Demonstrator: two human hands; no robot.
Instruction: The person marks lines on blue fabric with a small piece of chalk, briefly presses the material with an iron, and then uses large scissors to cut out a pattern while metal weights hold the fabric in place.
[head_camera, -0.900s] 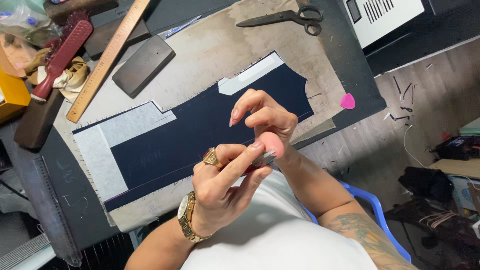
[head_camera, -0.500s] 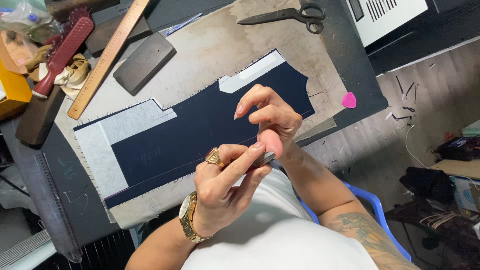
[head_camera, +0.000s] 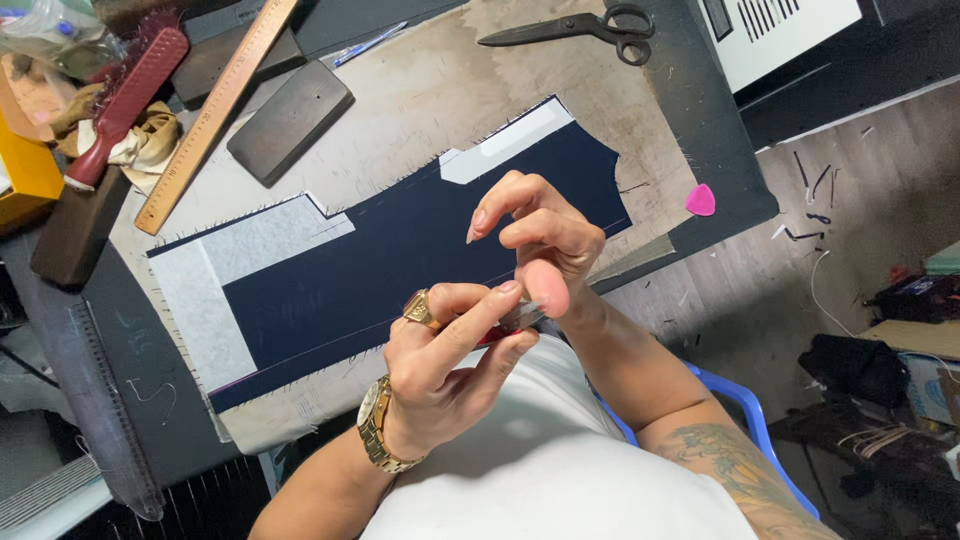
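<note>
A: What are the two hands doing above the near edge of the worktable (head_camera: 420, 95)?

B: They are meeting just over the person's chest. The left hand (head_camera: 440, 370), wearing a gold ring and a gold watch, is curling its fingers round a small object (head_camera: 505, 325) with a red part and a glinting, clear or metallic end. The right hand (head_camera: 540, 245) is pinching at that same end with thumb and a finger, while its forefinger is lifting free.

A: Can you tell what the small thing is?

B: No, the fingers are hiding too much of it.

A: Why so close to the body?

B: Probably for steadiness on fiddly work; both hands are hanging above the cloth, not touching it.

A: And the cloth?

B: A long navy fabric piece (head_camera: 400, 260) with pale grey interfacing at its ends is lying flat across the middle of the worktable, likely spread out for marking. Black shears (head_camera: 575, 25) are resting at the far edge, a pink chalk wedge (head_camera: 701, 200) near the right corner, and a wooden ruler (head_camera: 215, 110), a dark flat block (head_camera: 290, 120) and a red-handled brush (head_camera: 125, 100) are lying towards the far left.
</note>
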